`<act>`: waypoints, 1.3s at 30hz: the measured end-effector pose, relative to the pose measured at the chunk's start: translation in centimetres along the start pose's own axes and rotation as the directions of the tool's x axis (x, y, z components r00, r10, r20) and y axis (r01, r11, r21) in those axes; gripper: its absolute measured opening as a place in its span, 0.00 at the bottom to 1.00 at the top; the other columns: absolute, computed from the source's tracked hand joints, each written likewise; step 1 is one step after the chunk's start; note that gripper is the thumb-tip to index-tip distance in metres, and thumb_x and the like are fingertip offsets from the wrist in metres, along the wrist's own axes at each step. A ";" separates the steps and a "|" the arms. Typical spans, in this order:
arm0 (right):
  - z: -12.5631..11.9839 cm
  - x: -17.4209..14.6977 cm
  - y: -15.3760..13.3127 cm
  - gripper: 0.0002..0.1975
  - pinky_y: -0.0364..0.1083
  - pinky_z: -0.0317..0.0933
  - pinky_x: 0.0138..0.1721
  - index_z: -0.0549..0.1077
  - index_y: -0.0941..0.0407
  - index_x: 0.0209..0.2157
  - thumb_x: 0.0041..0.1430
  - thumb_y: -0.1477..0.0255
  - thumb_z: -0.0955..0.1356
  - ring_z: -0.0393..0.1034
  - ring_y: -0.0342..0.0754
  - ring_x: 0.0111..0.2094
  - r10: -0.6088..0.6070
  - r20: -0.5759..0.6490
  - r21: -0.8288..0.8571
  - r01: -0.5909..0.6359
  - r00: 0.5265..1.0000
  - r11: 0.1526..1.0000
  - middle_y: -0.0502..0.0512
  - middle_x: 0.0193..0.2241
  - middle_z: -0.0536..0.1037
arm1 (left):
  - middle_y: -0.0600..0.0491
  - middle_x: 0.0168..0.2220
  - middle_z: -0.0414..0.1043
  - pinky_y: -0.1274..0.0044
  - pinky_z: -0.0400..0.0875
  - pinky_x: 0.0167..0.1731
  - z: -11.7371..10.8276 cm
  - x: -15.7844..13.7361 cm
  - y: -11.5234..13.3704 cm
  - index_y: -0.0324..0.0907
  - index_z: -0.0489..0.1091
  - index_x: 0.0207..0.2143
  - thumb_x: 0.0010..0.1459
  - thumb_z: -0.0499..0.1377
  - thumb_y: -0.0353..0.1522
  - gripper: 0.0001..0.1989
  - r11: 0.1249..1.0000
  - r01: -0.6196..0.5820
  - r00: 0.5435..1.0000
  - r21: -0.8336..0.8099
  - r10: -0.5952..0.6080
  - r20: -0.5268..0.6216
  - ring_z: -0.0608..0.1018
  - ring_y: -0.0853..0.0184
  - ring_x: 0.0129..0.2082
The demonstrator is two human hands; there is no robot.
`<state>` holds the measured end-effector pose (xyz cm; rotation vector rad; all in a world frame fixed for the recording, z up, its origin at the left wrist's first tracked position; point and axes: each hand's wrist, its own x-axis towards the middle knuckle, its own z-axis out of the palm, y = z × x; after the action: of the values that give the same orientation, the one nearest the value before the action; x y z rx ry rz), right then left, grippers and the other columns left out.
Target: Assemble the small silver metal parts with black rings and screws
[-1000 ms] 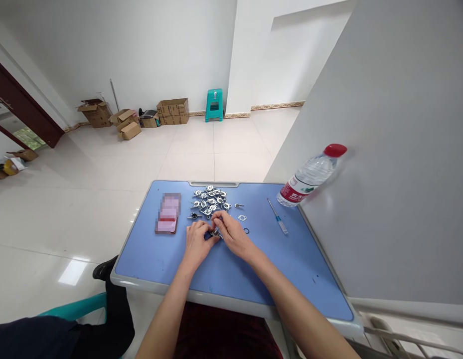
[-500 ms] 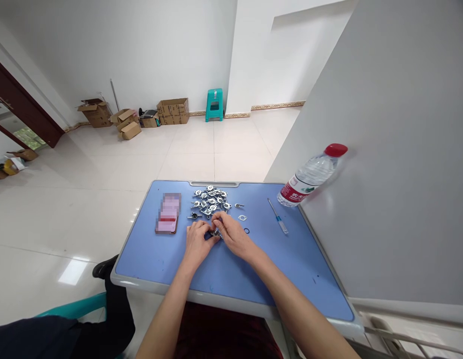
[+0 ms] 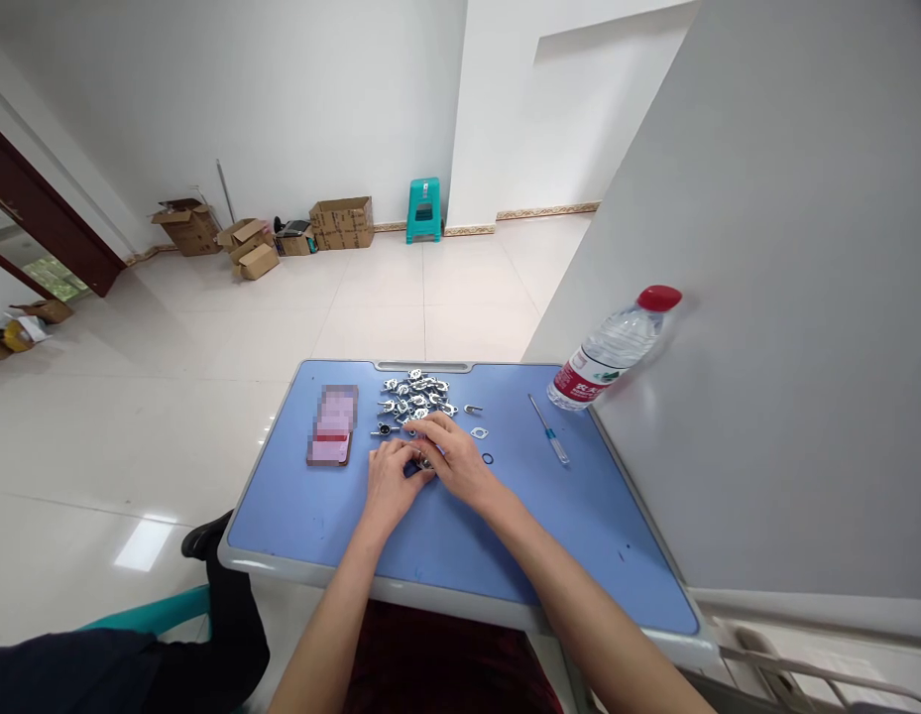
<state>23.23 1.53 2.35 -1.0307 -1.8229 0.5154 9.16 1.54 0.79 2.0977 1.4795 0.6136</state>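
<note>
A small shiny metal part (image 3: 425, 463) is pinched in my left hand (image 3: 390, 483), low over the blue table. My right hand (image 3: 458, 464) arches over the same part, thumb against it and fingers curved above. The fingers partly hide the part. Just beyond them lies a pile of silvery metal fittings (image 3: 421, 392) with flanges and short stems. One fitting with a black round centre (image 3: 386, 429) sits at the pile's near left. Right of the pile are a single metal piece (image 3: 472, 409), a flat flange plate (image 3: 479, 432) and a dark rubber ring (image 3: 488, 458).
A phone (image 3: 332, 426) lies on the table (image 3: 296, 526) at left. A screwdriver (image 3: 550, 432) and a red-capped water bottle (image 3: 613, 347) are at right, beside a grey partition (image 3: 802, 347). A seated person's leg (image 3: 233, 615) is at lower left. Cardboard boxes (image 3: 342, 224) and a stool (image 3: 424, 210) stand by the wall.
My right hand's fingers have straightened somewhat and reach further left over the metal part, towards the pile. My left hand stays in place. The view has shifted slightly.
</note>
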 end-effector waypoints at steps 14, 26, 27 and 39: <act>-0.1 -0.3 -0.2 0.05 0.48 0.65 0.38 0.72 0.53 0.36 0.61 0.72 0.65 0.70 0.49 0.33 0.081 -0.139 0.004 -0.081 0.987 0.997 0.54 0.31 0.76 | 0.55 0.37 0.74 0.69 0.60 0.42 0.0 0.0 0.0 0.44 0.72 0.31 0.54 0.64 0.30 0.03 1.000 -0.002 1.000 -0.014 0.002 -0.010 0.73 0.61 0.44; -1.2 0.5 -0.9 0.08 0.48 0.64 0.38 0.75 0.53 0.33 0.62 0.72 0.63 0.70 0.48 0.33 0.074 -0.019 0.041 -0.073 0.997 0.996 0.53 0.28 0.77 | 0.55 0.38 0.75 0.69 0.58 0.45 0.4 0.1 -0.2 0.44 0.72 0.31 0.54 0.64 0.32 0.03 1.000 0.011 1.000 -0.007 -0.011 -0.027 0.72 0.62 0.44; -1.2 0.5 -0.9 0.08 0.48 0.64 0.38 0.75 0.53 0.33 0.62 0.73 0.63 0.69 0.48 0.32 0.076 -0.020 0.039 -0.075 0.997 0.996 0.53 0.28 0.77 | 0.56 0.37 0.75 0.69 0.58 0.45 0.5 0.1 -0.3 0.44 0.72 0.31 0.55 0.64 0.32 0.02 1.000 0.005 1.000 -0.001 -0.005 -0.022 0.72 0.63 0.43; -2.2 1.7 -0.5 0.11 0.47 0.64 0.37 0.77 0.53 0.34 0.64 0.71 0.63 0.68 0.48 0.33 -0.049 0.159 0.181 0.020 0.986 0.983 0.52 0.28 0.78 | 0.55 0.38 0.76 0.66 0.55 0.51 0.2 0.3 -0.5 0.45 0.73 0.32 0.56 0.63 0.32 0.01 0.997 -0.075 0.997 0.028 0.076 -0.025 0.72 0.62 0.45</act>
<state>24.64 2.51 4.61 -0.8538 -1.8952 0.7466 9.00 1.94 0.31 2.1824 1.4351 0.6549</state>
